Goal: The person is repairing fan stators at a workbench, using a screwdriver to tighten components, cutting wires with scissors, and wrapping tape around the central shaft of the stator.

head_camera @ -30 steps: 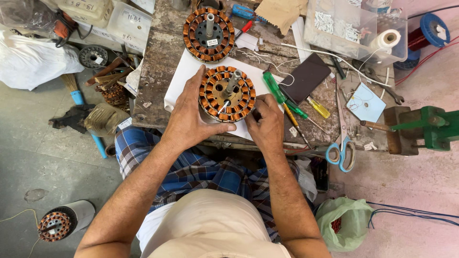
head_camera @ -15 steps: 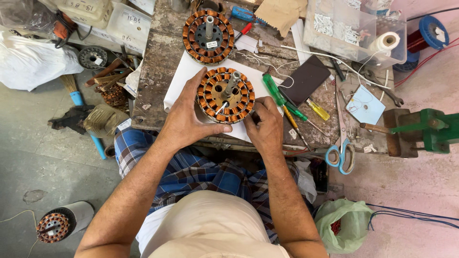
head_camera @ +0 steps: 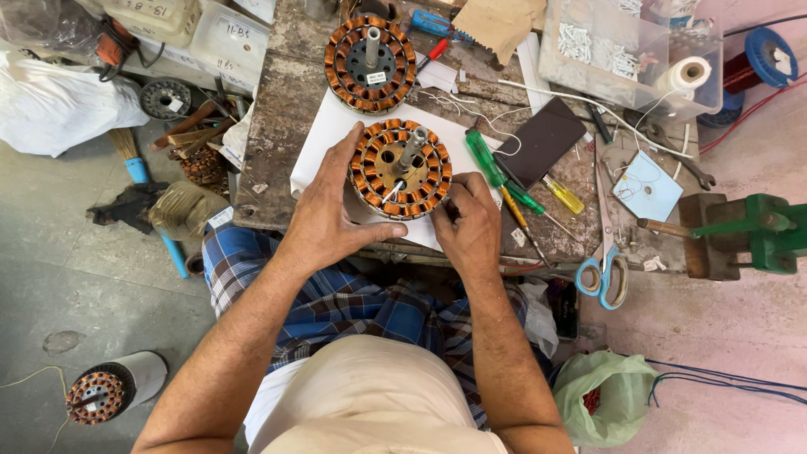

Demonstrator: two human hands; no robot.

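Observation:
A round motor stator [head_camera: 401, 168] with copper windings and a metal shaft stands on a white sheet [head_camera: 324, 139] on the worn workbench [head_camera: 282, 101]. My left hand [head_camera: 330, 214] cups its left and near side. My right hand [head_camera: 466, 223] pinches at the stator's near right edge, fingers pressed against the windings. A second stator [head_camera: 371, 64] of the same kind sits farther back on the bench.
Green-handled screwdrivers [head_camera: 496, 172], a dark phone [head_camera: 542, 143], blue-handled scissors [head_camera: 603, 269] and a green vise [head_camera: 748, 231] lie to the right. A clear box [head_camera: 626, 55] and a thread spool [head_camera: 688, 76] stand at the back right. Another stator [head_camera: 105, 391] sits on the floor, left.
The stator and both hands stay in nearly the same place; my right fingers have shifted slightly along the near right windings.

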